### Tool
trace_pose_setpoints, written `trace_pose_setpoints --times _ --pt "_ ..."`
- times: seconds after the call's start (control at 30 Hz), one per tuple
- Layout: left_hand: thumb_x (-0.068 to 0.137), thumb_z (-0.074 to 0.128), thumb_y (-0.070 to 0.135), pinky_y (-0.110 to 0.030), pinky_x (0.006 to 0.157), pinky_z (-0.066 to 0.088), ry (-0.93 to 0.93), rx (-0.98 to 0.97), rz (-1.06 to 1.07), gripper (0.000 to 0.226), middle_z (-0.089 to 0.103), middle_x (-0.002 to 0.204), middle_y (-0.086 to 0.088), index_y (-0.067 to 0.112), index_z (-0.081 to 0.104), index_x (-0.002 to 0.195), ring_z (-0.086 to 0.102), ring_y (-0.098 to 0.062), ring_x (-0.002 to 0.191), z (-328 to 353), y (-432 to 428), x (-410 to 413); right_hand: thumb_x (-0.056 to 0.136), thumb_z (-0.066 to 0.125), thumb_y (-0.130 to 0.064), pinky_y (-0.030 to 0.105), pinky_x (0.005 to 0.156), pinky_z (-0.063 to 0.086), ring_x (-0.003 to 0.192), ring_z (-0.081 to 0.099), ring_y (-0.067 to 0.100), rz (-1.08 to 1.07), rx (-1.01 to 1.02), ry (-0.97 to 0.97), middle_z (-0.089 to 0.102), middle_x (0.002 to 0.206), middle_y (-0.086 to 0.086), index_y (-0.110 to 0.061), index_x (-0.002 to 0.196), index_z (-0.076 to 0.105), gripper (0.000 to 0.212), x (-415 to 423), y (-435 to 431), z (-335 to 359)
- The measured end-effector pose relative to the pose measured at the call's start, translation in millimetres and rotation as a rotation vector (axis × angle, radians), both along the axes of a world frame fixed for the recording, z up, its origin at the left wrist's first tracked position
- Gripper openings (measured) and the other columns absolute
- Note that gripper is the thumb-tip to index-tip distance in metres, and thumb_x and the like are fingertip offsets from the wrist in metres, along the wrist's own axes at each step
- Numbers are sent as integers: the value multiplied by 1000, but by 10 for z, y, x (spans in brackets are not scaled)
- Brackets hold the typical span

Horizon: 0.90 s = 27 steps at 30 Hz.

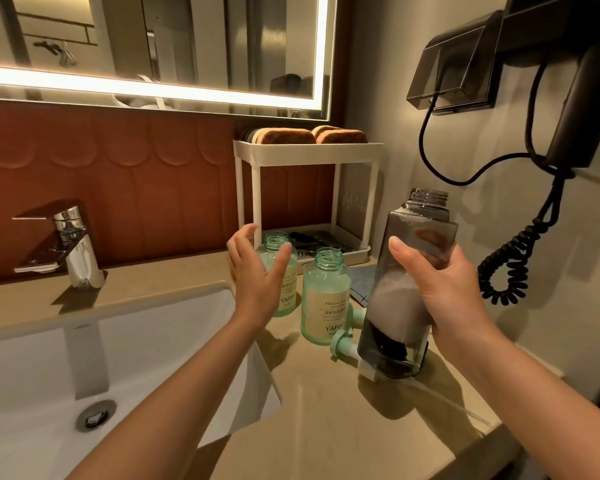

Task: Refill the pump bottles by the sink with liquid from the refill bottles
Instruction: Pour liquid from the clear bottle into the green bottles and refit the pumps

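Gripping grey bottle (409, 282) w/ right hand (444, 289); pump heads (342, 342) lying beside.

On the cream label of the nearer translucent green plastic bottle with an open threaded neck (324, 296), I read "FRESH FO…" at the top, a line of Chinese characters in the middle, and "YAPIN" below it, the last letters cut off at the label's edge. The farther green bottle of the same kind (284, 268) shows "YAPIN" low on its label; the rest is hidden by my left hand (253, 275). Small grey lettering on the white ceramic sink rim (84, 326) is too blurred to read.
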<state>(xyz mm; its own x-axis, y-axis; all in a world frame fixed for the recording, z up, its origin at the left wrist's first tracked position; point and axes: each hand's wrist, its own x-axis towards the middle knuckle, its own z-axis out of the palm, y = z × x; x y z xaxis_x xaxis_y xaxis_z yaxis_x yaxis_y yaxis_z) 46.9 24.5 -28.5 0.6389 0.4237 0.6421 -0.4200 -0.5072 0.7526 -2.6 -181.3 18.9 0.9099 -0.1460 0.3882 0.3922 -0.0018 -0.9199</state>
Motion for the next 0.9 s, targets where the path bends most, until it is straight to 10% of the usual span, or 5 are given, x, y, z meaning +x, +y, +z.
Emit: trace_pose_setpoints --times 0.23,0.9 --pt "69 76 48 -22 98 29 152 152 -297 87 35 137 5 25 27 137 33 -5 122 -127 -427 -179 45 73 -59 26 74 46 78 62 -8 8 10 -34 68 83 -24 -35 96 58 59 -91 -43 23" --pt "58 84 44 -26 87 38 312 32 -195 88 50 132 -3 21 40 132 40 -9 109 -151 -397 23 43 72 -62 33 82 49 90 62 3 24 -73 -31 68 87 -20 -38 95 59 59 -200 -188 27"
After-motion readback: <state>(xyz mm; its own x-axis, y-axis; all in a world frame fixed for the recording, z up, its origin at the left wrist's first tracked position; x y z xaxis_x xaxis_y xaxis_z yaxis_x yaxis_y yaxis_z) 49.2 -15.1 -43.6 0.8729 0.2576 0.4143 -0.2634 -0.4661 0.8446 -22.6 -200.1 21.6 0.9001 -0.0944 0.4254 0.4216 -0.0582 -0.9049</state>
